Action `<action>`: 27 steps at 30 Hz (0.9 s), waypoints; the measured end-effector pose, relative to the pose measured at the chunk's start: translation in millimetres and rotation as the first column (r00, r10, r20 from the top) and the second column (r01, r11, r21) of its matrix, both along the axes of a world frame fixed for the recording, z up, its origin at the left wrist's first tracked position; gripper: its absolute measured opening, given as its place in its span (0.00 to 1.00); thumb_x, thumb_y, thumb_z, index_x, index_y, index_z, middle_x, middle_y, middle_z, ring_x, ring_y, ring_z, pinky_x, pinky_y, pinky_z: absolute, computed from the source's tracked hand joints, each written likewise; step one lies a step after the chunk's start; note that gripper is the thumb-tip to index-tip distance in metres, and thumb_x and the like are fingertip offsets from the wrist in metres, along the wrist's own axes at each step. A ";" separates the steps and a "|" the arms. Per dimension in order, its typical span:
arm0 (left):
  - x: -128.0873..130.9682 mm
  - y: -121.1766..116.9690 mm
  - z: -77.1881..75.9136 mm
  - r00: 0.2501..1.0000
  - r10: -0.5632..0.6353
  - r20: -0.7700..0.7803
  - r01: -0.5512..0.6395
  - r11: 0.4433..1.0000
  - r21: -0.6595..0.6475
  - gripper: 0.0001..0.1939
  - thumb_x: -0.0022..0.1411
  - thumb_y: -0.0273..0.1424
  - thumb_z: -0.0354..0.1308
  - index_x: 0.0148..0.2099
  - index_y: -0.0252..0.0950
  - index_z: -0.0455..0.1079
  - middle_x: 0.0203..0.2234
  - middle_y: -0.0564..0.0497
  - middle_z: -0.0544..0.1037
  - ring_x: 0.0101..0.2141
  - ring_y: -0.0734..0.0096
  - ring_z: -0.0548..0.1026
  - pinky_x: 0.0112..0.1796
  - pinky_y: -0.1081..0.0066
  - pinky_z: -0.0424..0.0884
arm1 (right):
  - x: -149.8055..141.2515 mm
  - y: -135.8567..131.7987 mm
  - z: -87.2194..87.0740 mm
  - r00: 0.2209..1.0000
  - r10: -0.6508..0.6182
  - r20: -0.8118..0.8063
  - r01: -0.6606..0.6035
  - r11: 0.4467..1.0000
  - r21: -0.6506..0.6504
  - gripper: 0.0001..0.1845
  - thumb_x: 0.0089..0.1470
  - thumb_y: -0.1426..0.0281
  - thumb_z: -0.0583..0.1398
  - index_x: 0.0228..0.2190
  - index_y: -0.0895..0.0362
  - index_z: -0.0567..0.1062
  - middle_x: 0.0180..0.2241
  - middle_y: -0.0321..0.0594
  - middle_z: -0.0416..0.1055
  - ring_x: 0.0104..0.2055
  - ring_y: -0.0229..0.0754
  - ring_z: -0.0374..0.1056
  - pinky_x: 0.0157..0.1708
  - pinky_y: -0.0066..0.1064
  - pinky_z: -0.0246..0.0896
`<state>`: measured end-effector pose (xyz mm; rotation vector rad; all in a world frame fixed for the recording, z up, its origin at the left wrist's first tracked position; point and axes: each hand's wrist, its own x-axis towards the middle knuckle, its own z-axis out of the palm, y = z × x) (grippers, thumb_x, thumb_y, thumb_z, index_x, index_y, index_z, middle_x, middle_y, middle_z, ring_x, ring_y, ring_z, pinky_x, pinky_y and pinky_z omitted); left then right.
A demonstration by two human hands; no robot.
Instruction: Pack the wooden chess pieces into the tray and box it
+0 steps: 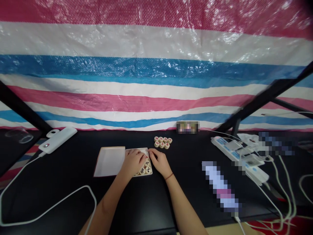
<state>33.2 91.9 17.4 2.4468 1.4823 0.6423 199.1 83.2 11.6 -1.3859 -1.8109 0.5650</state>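
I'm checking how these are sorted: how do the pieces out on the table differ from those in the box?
The loose pieces lie uncovered on the table in two short rows; the boxed pieces are partly hidden by the left hand. The loose pieces show red characters; the visible boxed pieces show mostly black. Both are pale and round.

The kind of place is not fully sure; it looks like a desk space, closed off by a hanging striped plastic sheet [137,98]. There is a black table [146,202] with dark metal bars [238,106] at its sides, and a white power strip [259,174] with many cables [288,182].
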 end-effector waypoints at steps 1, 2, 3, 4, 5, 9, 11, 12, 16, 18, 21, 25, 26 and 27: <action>0.9 -0.2 0.9 1.000 0.001 -0.004 -0.001 1.000 0.001 0.10 0.64 0.31 0.52 0.36 0.40 0.76 0.36 0.48 0.79 0.41 0.61 0.73 0.48 0.60 0.62 | -0.8 0.2 0.2 1.000 -0.006 -0.007 0.006 1.000 -0.006 0.15 0.59 0.70 0.52 0.38 0.52 0.78 0.33 0.37 0.79 0.31 0.42 0.74 0.35 0.30 0.67; 1.7 -0.6 2.2 1.000 0.001 -0.001 -0.001 1.000 -0.006 0.10 0.64 0.32 0.52 0.36 0.40 0.75 0.35 0.48 0.79 0.41 0.61 0.74 0.48 0.61 0.62 | -0.7 0.4 0.2 1.000 -0.010 -0.010 0.010 1.000 -0.015 0.15 0.59 0.70 0.51 0.38 0.52 0.78 0.33 0.36 0.79 0.31 0.42 0.74 0.35 0.30 0.67; 2.3 -0.9 3.6 1.000 -0.001 0.006 0.001 1.000 -0.024 0.10 0.64 0.33 0.52 0.36 0.40 0.75 0.34 0.49 0.79 0.39 0.62 0.74 0.47 0.62 0.62 | -0.3 0.5 0.1 1.000 -0.012 -0.012 0.012 1.000 -0.026 0.15 0.59 0.70 0.51 0.38 0.52 0.78 0.33 0.36 0.79 0.31 0.41 0.74 0.35 0.30 0.67; 2.9 -1.1 5.2 1.000 -0.002 0.018 0.003 0.999 -0.050 0.10 0.64 0.33 0.52 0.36 0.40 0.74 0.32 0.49 0.79 0.37 0.63 0.75 0.46 0.62 0.63 | 0.3 0.6 -0.3 1.000 -0.011 -0.013 0.011 0.999 -0.037 0.16 0.59 0.70 0.51 0.39 0.52 0.78 0.32 0.36 0.78 0.31 0.41 0.74 0.35 0.31 0.66; 3.3 -1.3 6.7 0.999 0.002 0.034 0.001 0.997 -0.080 0.09 0.64 0.34 0.52 0.35 0.40 0.73 0.30 0.51 0.79 0.35 0.64 0.75 0.45 0.63 0.63 | 0.9 0.6 -0.7 1.000 -0.009 -0.016 0.009 0.999 -0.042 0.16 0.59 0.70 0.51 0.39 0.52 0.78 0.32 0.37 0.78 0.31 0.42 0.74 0.36 0.31 0.66; 3.2 -0.1 9.9 0.989 0.017 0.150 0.003 0.991 -0.136 0.04 0.60 0.30 0.55 0.34 0.40 0.71 0.29 0.53 0.79 0.32 0.66 0.76 0.41 0.65 0.66 | 2.2 -0.7 -0.2 0.996 -0.042 -0.073 0.043 0.999 0.013 0.15 0.57 0.71 0.51 0.37 0.53 0.78 0.32 0.39 0.76 0.35 0.43 0.72 0.38 0.34 0.66; 2.2 0.5 10.1 0.963 0.049 0.265 -0.013 0.990 -0.139 0.04 0.59 0.30 0.56 0.36 0.40 0.72 0.31 0.52 0.78 0.33 0.66 0.76 0.39 0.67 0.68 | 2.0 -2.8 2.8 0.992 -0.042 -0.121 0.052 0.996 0.075 0.14 0.54 0.73 0.53 0.38 0.54 0.77 0.34 0.40 0.76 0.37 0.43 0.70 0.39 0.34 0.67; 1.8 0.5 10.1 0.938 0.078 0.337 -0.025 0.987 -0.160 0.05 0.59 0.31 0.56 0.38 0.40 0.72 0.32 0.51 0.78 0.34 0.66 0.76 0.39 0.68 0.69 | 1.4 -4.2 4.9 0.990 -0.026 -0.138 0.040 0.994 0.105 0.14 0.52 0.73 0.55 0.39 0.54 0.76 0.36 0.40 0.76 0.39 0.44 0.70 0.40 0.35 0.66; 1.5 -2.2 10.7 0.797 0.214 0.565 -0.006 0.938 -0.347 0.13 0.62 0.39 0.54 0.45 0.40 0.71 0.37 0.49 0.80 0.36 0.66 0.78 0.38 0.68 0.72 | -5.8 -10.1 12.8 0.985 0.040 -0.167 -0.011 0.985 0.170 0.15 0.50 0.72 0.60 0.41 0.53 0.75 0.41 0.41 0.75 0.44 0.45 0.68 0.46 0.39 0.65; 1.8 -4.0 10.9 0.749 0.262 0.608 0.012 0.913 -0.408 0.15 0.61 0.42 0.55 0.44 0.39 0.72 0.36 0.49 0.80 0.37 0.64 0.78 0.39 0.68 0.73 | -8.5 -10.9 14.5 0.986 0.046 -0.163 -0.013 0.981 0.193 0.13 0.52 0.71 0.61 0.41 0.53 0.75 0.40 0.41 0.76 0.44 0.45 0.69 0.45 0.39 0.65; 0.7 -4.7 9.8 0.646 0.354 0.676 -0.010 0.890 -0.456 0.16 0.59 0.43 0.57 0.44 0.38 0.72 0.37 0.47 0.81 0.40 0.62 0.78 0.41 0.66 0.73 | 0.1 -7.5 13.0 0.991 -0.028 -0.131 0.059 0.968 0.242 0.10 0.54 0.68 0.59 0.40 0.53 0.76 0.39 0.41 0.76 0.41 0.44 0.69 0.43 0.37 0.65; -4.3 -1.7 5.6 0.511 0.412 0.755 -0.023 0.884 -0.467 0.21 0.58 0.42 0.60 0.51 0.39 0.70 0.41 0.47 0.80 0.42 0.63 0.78 0.44 0.66 0.73 | 39.8 1.5 2.0 0.844 -0.516 -0.148 0.536 0.804 0.256 0.16 0.55 0.60 0.57 0.37 0.58 0.77 0.35 0.45 0.75 0.35 0.44 0.67 0.38 0.36 0.63; -5.4 -0.7 4.1 0.493 0.412 0.766 -0.020 0.886 -0.463 0.21 0.57 0.41 0.60 0.52 0.40 0.70 0.41 0.47 0.80 0.43 0.64 0.78 0.45 0.66 0.73 | 51.3 3.6 -2.1 0.778 -0.617 -0.120 0.626 0.743 0.235 0.19 0.55 0.57 0.56 0.37 0.59 0.77 0.34 0.47 0.75 0.33 0.45 0.67 0.37 0.36 0.62; -6.2 0.2 2.5 0.478 0.413 0.775 -0.015 0.886 -0.463 0.21 0.57 0.41 0.61 0.51 0.40 0.71 0.42 0.47 0.80 0.43 0.64 0.78 0.46 0.66 0.73 | 61.8 5.4 -6.5 0.733 -0.675 -0.080 0.674 0.707 0.214 0.22 0.55 0.55 0.55 0.36 0.60 0.77 0.33 0.47 0.75 0.33 0.46 0.66 0.37 0.36 0.61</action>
